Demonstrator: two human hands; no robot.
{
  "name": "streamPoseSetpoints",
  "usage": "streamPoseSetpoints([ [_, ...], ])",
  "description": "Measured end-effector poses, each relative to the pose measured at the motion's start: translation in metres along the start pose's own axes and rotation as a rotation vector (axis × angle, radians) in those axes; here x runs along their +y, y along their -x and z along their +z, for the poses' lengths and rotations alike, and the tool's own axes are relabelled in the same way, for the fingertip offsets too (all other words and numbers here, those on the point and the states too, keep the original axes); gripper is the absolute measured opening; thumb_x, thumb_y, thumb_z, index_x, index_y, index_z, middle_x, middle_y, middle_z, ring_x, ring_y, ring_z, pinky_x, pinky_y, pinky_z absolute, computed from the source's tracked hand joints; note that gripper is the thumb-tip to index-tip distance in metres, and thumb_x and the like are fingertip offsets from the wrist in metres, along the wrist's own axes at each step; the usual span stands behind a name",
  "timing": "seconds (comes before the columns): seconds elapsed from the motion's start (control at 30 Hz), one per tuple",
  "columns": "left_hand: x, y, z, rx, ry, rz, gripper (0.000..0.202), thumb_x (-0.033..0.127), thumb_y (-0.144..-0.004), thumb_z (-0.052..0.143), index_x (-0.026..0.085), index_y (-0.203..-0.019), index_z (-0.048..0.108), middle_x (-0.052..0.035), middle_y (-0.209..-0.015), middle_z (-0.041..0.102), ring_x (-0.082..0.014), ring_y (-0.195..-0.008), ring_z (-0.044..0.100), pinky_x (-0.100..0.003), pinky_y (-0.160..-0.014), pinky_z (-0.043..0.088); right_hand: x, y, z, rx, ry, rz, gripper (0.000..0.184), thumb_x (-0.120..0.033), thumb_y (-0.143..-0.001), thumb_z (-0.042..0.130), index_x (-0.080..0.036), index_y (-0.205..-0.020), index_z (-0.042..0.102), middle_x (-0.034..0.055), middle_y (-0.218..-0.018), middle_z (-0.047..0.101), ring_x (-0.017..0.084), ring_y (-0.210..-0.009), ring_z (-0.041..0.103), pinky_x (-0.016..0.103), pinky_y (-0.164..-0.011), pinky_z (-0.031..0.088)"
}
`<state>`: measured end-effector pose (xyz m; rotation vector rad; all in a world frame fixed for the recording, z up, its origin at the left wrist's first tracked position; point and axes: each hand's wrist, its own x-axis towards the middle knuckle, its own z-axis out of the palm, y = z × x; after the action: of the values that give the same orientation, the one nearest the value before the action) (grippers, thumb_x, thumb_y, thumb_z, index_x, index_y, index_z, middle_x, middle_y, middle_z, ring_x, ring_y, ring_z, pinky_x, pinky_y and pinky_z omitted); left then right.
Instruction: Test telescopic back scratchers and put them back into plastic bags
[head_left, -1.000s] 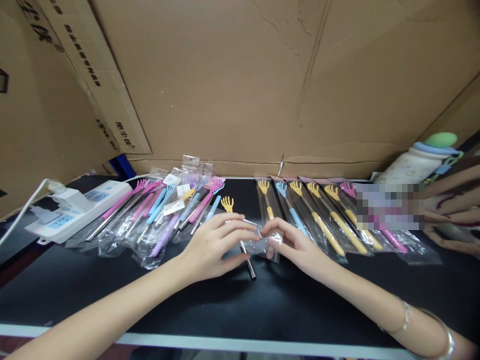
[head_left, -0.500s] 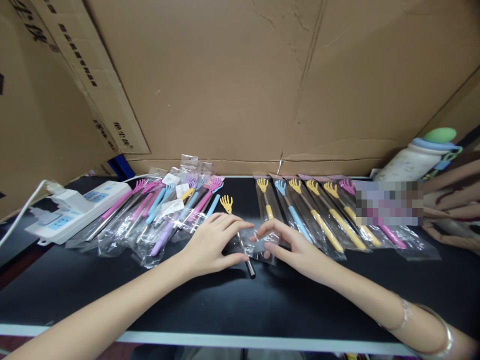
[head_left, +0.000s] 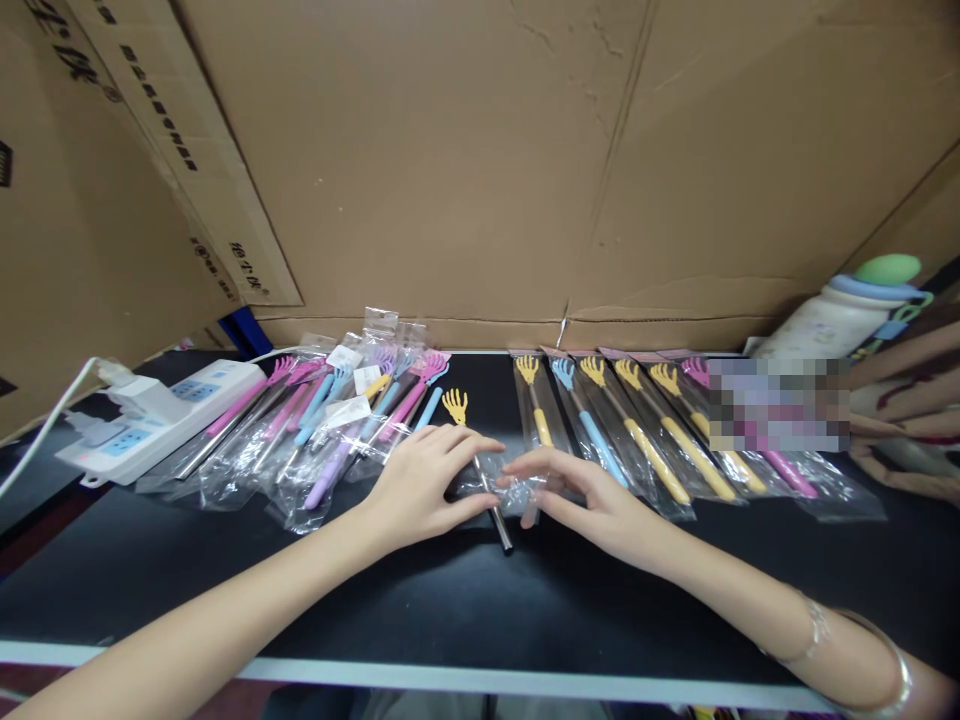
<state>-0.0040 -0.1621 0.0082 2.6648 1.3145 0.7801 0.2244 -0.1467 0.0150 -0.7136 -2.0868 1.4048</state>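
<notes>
A back scratcher with a yellow claw [head_left: 455, 405] and a dark metal rod [head_left: 501, 530] lies slanted on the black table; part of its shaft is hidden by my left hand [head_left: 435, 485]. That hand rests over the shaft, thumb and index finger stretched apart, its other fingertips partly hidden. Crumpled clear plastic [head_left: 516, 494] lies between my two hands, beside the rod. My right hand [head_left: 577, 490] has its bent fingers and thumb closed on the plastic. Whether the left fingertips also touch the plastic, I cannot tell.
Bagged back scratchers [head_left: 337, 470] are heaped left; several more [head_left: 652, 460] lie in a row on the right. A white power strip [head_left: 161, 420] sits far left. At the right are a bottle [head_left: 817, 320] and another person's hands [head_left: 915, 400]. Cardboard [head_left: 450, 180] walls the back.
The clear plastic has become more bunched up between my hands. My right fingers have shifted slightly on it, while my left hand has hardly moved. The back scratcher stays in place.
</notes>
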Motion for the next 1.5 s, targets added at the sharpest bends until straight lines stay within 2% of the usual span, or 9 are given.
streamPoseSetpoints([
  [0.17,0.0001,-0.0001,0.0002,0.024,0.0,-0.025,0.04,0.047,-0.084,0.055,0.025,-0.117,0.054,-0.0047,-0.109,0.064,-0.0215,-0.097,0.06,-0.034,-0.086,0.043,-0.0023,0.0014,0.0,-0.004,-0.047,-0.025,0.026,-0.03,-0.091,0.047,-0.021,-0.115,0.055,0.0067,-0.113,0.062,0.012,-0.077,0.065,0.034,-0.083,0.051],
  [0.37,-0.0005,0.0005,0.0003,0.006,-0.011,-0.041,0.04,0.046,-0.085,0.053,0.026,-0.12,0.053,-0.0032,-0.104,0.067,-0.0197,-0.091,0.062,-0.032,-0.08,0.043,-0.0052,0.0014,-0.0016,-0.005,0.03,-0.027,0.027,-0.028,-0.091,0.046,-0.023,-0.116,0.057,0.0061,-0.116,0.062,0.013,-0.076,0.066,0.034,-0.083,0.051],
  [0.43,-0.0009,0.0005,0.0006,-0.007,-0.02,-0.037,0.038,0.046,-0.086,0.052,0.026,-0.119,0.054,-0.0033,-0.107,0.067,-0.0201,-0.093,0.061,-0.032,-0.08,0.043,-0.0051,0.0014,-0.0012,-0.017,0.072,0.006,0.028,-0.027,-0.091,0.046,-0.023,-0.117,0.056,0.0055,-0.113,0.062,0.014,-0.079,0.066,0.033,-0.083,0.05],
  [0.6,-0.0023,0.0003,0.0012,0.0,-0.021,-0.03,0.039,0.046,-0.086,0.052,0.025,-0.119,0.054,-0.0036,-0.111,0.066,-0.0207,-0.097,0.06,-0.033,-0.082,0.042,-0.0032,0.0024,0.0,-0.032,0.132,0.034,0.032,-0.025,-0.091,0.046,-0.021,-0.122,0.051,0.0033,-0.091,0.065,0.015,-0.086,0.064,0.032,-0.084,0.048],
  [1.03,-0.0027,-0.0012,0.0004,0.024,0.028,-0.047,0.031,0.042,-0.087,0.053,0.026,-0.113,0.056,-0.0003,-0.11,0.066,-0.0192,-0.098,0.059,-0.033,-0.084,0.043,-0.0026,0.0028,-0.0018,0.01,0.168,0.017,0.033,-0.024,-0.091,0.046,-0.021,-0.123,0.049,0.0045,-0.098,0.065,0.016,-0.089,0.062,0.033,-0.086,0.046],
  [1.13,-0.0033,-0.0011,-0.0002,0.035,0.024,-0.049,0.029,0.041,-0.087,0.053,0.026,-0.112,0.057,-0.0002,-0.109,0.066,-0.0192,-0.097,0.06,-0.033,-0.084,0.044,-0.0032,0.0034,-0.0015,0.036,0.22,-0.013,0.032,-0.021,-0.09,0.046,-0.023,-0.122,0.051,0.0042,-0.11,0.063,0.014,-0.092,0.061,0.031,-0.086,0.047],
  [1.27,-0.0031,-0.0009,-0.0014,0.058,0.01,-0.039,0.028,0.04,-0.088,0.052,0.026,-0.111,0.058,-0.0011,-0.108,0.066,-0.0197,-0.097,0.06,-0.033,-0.084,0.045,-0.0046,0.0046,-0.0002,0.097,0.3,-0.075,0.031,-0.017,-0.088,0.048,-0.026,-0.117,0.052,0.0019,-0.121,0.057,0.015,-0.109,0.055,0.031,-0.093,0.044],
  [1.4,-0.0038,-0.0004,-0.0011,0.065,-0.004,-0.035,0.027,0.039,-0.087,0.052,0.026,-0.11,0.058,-0.0012,-0.108,0.066,-0.0197,-0.096,0.06,-0.034,-0.084,0.045,-0.0038,0.0042,-0.0008,0.102,0.362,-0.126,0.032,-0.014,-0.087,0.048,-0.024,-0.117,0.051,0.0038,-0.122,0.057,0.015,-0.111,0.053,0.032,-0.094,0.043],
  [1.5,-0.0057,-0.0002,-0.0015,0.08,-0.033,-0.055,0.024,0.036,-0.088,0.052,0.026,-0.109,0.057,-0.0008,-0.108,0.066,-0.0195,-0.098,0.06,-0.034,-0.085,0.044,-0.0026,0.0028,-0.0029,0.125,0.492,-0.219,0.028,-0.011,-0.086,0.047,-0.021,-0.112,0.053,0.0052,-0.111,0.061,0.015,-0.102,0.056,0.03,-0.089,0.044],
])
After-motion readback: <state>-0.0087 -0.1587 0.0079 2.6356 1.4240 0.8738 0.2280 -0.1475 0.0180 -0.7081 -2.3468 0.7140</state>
